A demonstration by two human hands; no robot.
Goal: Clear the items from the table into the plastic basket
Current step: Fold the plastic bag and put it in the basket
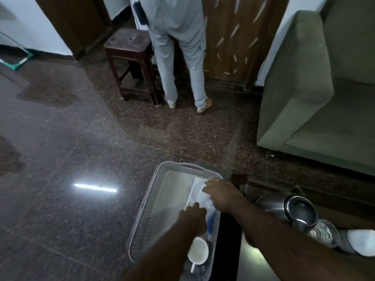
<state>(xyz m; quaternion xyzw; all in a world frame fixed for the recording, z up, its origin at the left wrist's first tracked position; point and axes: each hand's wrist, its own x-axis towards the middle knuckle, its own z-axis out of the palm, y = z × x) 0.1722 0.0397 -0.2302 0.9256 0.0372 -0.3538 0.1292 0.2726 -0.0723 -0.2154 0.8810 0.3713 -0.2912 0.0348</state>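
Note:
A grey perforated plastic basket (160,197) sits on the floor beside the dark table (251,258). Both my hands are inside it on a clear plastic tray or lid (197,194). My right hand (220,192) grips its far end and my left hand (194,212) holds its near end. In the basket's near part lie a white cup (198,252) and a blue-handled utensil (211,222). On the table to the right stand a steel kettle (288,207), a clear glass item (322,232) and a white object (363,242).
A person in grey clothes (182,47) stands at the back with a dark wooden stool (132,57) beside them. A green sofa (316,88) fills the right. The polished stone floor (71,159) spreads left of the basket.

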